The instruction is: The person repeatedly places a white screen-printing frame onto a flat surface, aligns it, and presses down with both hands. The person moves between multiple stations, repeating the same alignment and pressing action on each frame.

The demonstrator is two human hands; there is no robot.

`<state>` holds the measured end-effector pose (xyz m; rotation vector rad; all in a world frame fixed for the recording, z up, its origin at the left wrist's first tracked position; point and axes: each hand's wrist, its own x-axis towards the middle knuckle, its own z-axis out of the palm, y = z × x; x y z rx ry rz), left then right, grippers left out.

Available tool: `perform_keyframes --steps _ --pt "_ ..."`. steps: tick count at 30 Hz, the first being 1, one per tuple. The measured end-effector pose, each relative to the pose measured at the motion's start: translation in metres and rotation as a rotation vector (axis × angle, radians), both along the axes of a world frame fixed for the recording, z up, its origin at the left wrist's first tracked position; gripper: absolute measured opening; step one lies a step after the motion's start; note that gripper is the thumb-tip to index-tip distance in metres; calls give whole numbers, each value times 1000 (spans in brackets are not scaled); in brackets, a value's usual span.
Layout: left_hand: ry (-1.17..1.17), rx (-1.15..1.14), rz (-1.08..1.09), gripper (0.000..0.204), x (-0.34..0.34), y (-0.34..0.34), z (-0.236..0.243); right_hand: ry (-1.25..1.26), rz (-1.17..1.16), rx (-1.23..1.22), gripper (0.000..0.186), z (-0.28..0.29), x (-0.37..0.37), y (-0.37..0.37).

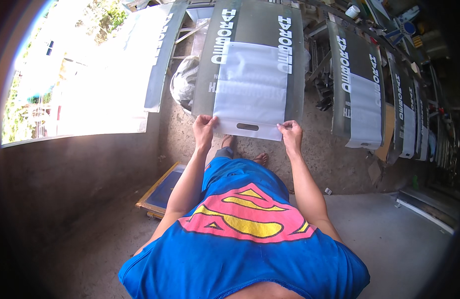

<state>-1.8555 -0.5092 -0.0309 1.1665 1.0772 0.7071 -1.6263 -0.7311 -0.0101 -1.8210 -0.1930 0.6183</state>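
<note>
A white flat bag (251,94) with an oval handle slot lies over a dark printed board (262,25) in front of me. Its near edge hangs a little past the board's near end. My left hand (205,128) pinches the bag's near left corner between thumb and fingers. At the near right corner, my right hand (290,133) grips the bag the same way. Between the two hands the edge with the slot is stretched nearly straight. Pale lettering on the board shows on both sides of the bag and faintly through it.
More dark boards stand to the right, one with a white bag (365,109) on it. Another board (163,60) is at the left, beside a bright opening. A grey-white bundle (185,82) sits below the middle board. A wood-framed blue screen (163,189) rests near the floor at left.
</note>
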Motion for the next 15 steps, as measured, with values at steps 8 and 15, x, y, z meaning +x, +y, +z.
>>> perform_keyframes --steps 8,15 --pt "-6 74 11 18 3 -3 -5 -23 17 -67 23 3 3 -2" --pt "732 534 -153 28 13 -8 59 -854 395 -571 27 61 -6 0"
